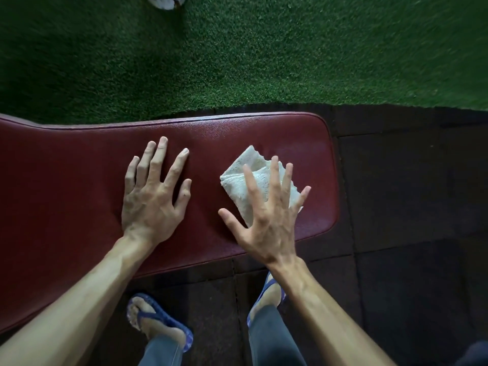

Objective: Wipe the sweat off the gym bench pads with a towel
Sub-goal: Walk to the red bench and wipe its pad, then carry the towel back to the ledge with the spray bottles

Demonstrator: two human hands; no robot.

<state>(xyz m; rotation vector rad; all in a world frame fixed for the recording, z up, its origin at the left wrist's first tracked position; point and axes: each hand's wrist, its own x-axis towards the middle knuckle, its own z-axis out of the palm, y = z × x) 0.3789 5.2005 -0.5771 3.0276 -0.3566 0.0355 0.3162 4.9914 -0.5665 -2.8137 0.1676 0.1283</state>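
Observation:
A dark red padded bench pad runs across the middle of the view, its rounded end at the right. A folded white towel lies on the pad near that end. My right hand is spread over the towel with fingers apart, and its palm hides the towel's near part; I cannot tell whether it presses down. My left hand rests flat on the bare pad to the left of the towel, fingers spread, holding nothing.
Green artificial turf lies beyond the bench. Dark rubber floor tiles are to the right and below. My feet in blue flip-flops stand in front of the bench. A white object sits at the top edge.

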